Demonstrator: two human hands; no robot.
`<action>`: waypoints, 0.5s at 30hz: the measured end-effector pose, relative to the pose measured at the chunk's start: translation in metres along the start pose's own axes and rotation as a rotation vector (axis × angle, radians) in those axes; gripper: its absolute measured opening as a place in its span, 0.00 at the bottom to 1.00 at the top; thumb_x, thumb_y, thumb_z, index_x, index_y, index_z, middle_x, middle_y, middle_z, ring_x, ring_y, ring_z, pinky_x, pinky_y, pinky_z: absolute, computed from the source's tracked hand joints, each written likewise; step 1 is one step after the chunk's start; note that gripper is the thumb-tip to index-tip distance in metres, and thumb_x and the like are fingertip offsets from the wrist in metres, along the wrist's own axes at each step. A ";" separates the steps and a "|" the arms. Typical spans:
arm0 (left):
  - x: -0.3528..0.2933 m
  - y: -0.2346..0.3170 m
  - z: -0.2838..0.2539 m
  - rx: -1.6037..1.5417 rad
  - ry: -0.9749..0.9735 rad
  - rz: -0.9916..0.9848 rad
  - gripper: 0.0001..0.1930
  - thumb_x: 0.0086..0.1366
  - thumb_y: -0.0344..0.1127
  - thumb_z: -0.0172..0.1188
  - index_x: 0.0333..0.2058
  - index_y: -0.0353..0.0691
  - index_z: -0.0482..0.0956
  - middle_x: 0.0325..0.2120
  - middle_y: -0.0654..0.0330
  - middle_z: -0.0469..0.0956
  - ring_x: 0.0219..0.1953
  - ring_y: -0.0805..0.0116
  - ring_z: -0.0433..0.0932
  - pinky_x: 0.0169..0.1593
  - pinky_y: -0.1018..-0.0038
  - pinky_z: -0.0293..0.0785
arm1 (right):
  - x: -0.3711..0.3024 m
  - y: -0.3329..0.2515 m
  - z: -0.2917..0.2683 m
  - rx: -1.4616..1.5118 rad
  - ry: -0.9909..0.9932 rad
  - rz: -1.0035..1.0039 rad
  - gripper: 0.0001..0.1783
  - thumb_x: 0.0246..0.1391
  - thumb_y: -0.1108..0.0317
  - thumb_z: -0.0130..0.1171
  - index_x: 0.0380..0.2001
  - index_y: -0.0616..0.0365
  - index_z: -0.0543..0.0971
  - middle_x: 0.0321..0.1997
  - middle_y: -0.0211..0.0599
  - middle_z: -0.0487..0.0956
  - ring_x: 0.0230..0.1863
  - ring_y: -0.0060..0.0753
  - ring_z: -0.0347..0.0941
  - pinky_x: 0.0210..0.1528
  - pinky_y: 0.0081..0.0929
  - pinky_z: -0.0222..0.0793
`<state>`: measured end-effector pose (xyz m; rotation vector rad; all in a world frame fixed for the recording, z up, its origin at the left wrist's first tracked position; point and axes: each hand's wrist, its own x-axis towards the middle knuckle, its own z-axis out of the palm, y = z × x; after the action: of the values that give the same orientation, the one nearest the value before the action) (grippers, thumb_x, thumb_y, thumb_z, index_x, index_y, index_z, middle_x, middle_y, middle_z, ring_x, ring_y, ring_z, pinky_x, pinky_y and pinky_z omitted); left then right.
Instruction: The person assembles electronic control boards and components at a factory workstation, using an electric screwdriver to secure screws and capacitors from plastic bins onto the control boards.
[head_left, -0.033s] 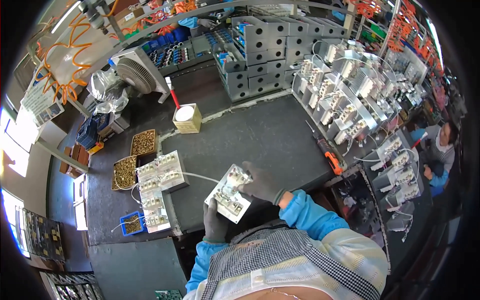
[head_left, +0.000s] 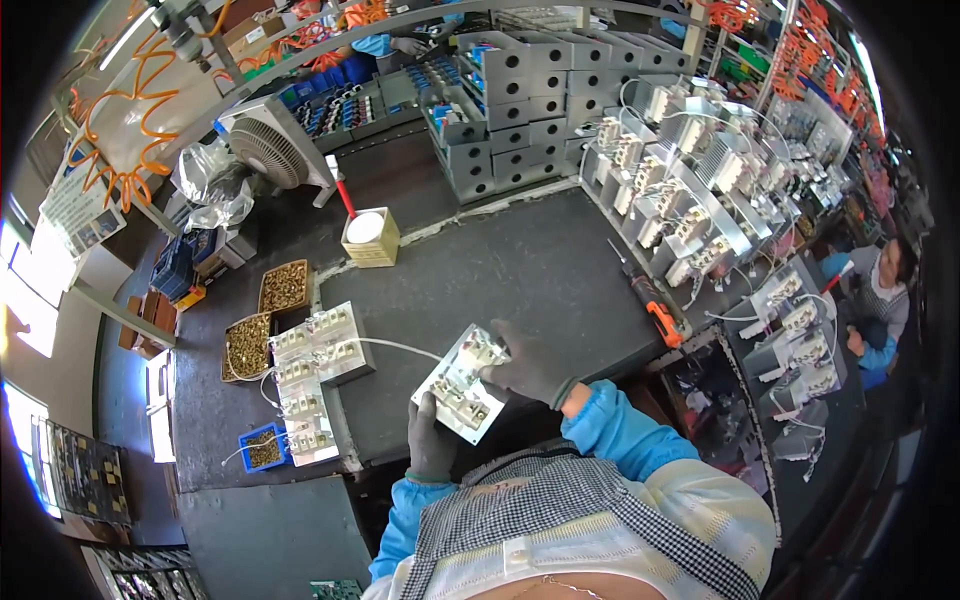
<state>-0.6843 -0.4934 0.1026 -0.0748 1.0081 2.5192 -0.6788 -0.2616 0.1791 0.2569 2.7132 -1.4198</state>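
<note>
A pale metal plate [head_left: 463, 384] with white terminal blocks and brass-coloured metal fittings is held tilted above the bench's near edge. My left hand [head_left: 432, 440], in a dark grey glove, is closed on its lower left edge, thumb on top. On the plate's upper right side lies my right hand [head_left: 530, 368], also gloved; its thumb and fingers close over the edge and fittings, and what the fingertips pinch is hidden. A white cable [head_left: 400, 347] runs from this plate to a group of similar terminal-block units [head_left: 312, 365] standing on the bench to the left.
Trays of brass screws [head_left: 248, 345] and a blue screw bin [head_left: 264, 448] sit at left. Beyond are a box with a red-handled brush [head_left: 370, 240] and a fan [head_left: 268, 150]. An orange power screwdriver [head_left: 655, 312], stacked grey housings [head_left: 515, 125] and finished-looking assemblies [head_left: 690, 190] stand right; another person sits far right.
</note>
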 end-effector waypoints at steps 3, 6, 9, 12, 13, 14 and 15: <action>0.007 -0.011 0.052 0.040 -0.131 -0.075 0.31 0.77 0.51 0.54 0.66 0.33 0.66 0.59 0.47 0.76 0.59 0.56 0.78 0.63 0.60 0.76 | -0.028 0.021 -0.038 -0.036 0.131 0.003 0.50 0.55 0.45 0.68 0.73 0.60 0.63 0.62 0.58 0.79 0.62 0.59 0.78 0.65 0.44 0.72; 0.005 -0.027 0.096 0.039 -0.133 -0.159 0.33 0.78 0.55 0.48 0.68 0.33 0.65 0.62 0.46 0.74 0.61 0.54 0.78 0.65 0.60 0.76 | -0.054 0.043 -0.081 0.002 0.205 -0.056 0.42 0.62 0.41 0.62 0.69 0.61 0.70 0.57 0.57 0.82 0.58 0.56 0.81 0.59 0.44 0.76; 0.003 -0.046 0.144 0.049 -0.065 -0.248 0.34 0.80 0.58 0.43 0.68 0.33 0.65 0.63 0.45 0.73 0.62 0.51 0.77 0.66 0.59 0.75 | -0.087 0.060 -0.131 0.014 0.230 -0.088 0.37 0.64 0.43 0.61 0.65 0.61 0.74 0.48 0.56 0.85 0.50 0.55 0.84 0.52 0.42 0.79; 0.003 -0.071 0.176 0.034 -0.140 -0.432 0.35 0.79 0.60 0.44 0.69 0.35 0.65 0.64 0.46 0.73 0.64 0.50 0.76 0.67 0.58 0.74 | -0.114 0.083 -0.161 0.071 0.363 -0.116 0.30 0.67 0.45 0.60 0.59 0.60 0.78 0.41 0.53 0.85 0.43 0.52 0.84 0.45 0.38 0.79; 0.001 -0.081 0.188 0.039 -0.140 -0.426 0.35 0.79 0.60 0.44 0.69 0.35 0.65 0.64 0.46 0.73 0.64 0.50 0.76 0.67 0.58 0.74 | -0.122 0.095 -0.165 0.044 0.519 -0.182 0.29 0.67 0.45 0.60 0.57 0.60 0.79 0.40 0.52 0.85 0.41 0.51 0.84 0.44 0.37 0.79; -0.001 -0.091 0.200 0.048 -0.109 -0.460 0.35 0.79 0.61 0.43 0.69 0.36 0.65 0.65 0.46 0.72 0.64 0.50 0.75 0.67 0.57 0.74 | -0.129 0.104 -0.169 0.107 0.576 -0.180 0.26 0.67 0.46 0.60 0.54 0.58 0.81 0.38 0.49 0.85 0.40 0.50 0.84 0.43 0.37 0.78; -0.003 -0.099 0.210 0.056 -0.077 -0.492 0.35 0.79 0.61 0.43 0.70 0.38 0.64 0.65 0.46 0.72 0.65 0.50 0.75 0.67 0.57 0.74 | -0.135 0.113 -0.176 0.111 0.577 -0.187 0.26 0.67 0.46 0.60 0.54 0.58 0.81 0.38 0.49 0.85 0.40 0.50 0.84 0.43 0.37 0.78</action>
<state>-0.6197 -0.2898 0.1942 -0.1832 0.8994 2.0309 -0.5225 -0.0700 0.2070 0.5013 3.1774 -1.7844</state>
